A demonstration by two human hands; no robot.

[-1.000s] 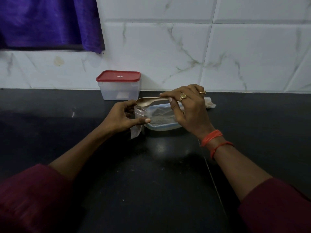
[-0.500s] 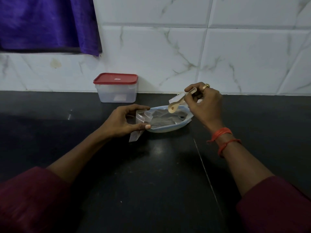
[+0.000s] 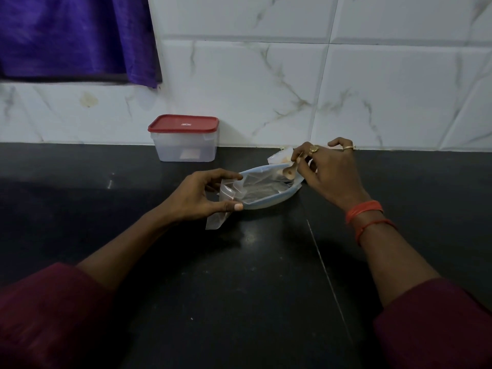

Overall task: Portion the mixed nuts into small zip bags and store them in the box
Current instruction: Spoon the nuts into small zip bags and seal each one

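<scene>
Centre frame: your left hand [image 3: 202,198] pinches a small zip bag [image 3: 226,194] between thumb and fingers. Your right hand [image 3: 332,177] pinches the spoon [image 3: 290,170] over the blue dish [image 3: 266,204]. The bag is probably light, limp and slick, so grip both lips beside the zip. The lidded box [image 3: 183,138] sits up-left.

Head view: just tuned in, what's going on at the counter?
A person is working over a pale blue dish on the black counter. The left hand holds a small zip bag at the dish's left rim; the right hand pinches a spoon, its bowl low over the dish's right end. The red-lidded box stands closed by the wall, untouched.
</scene>
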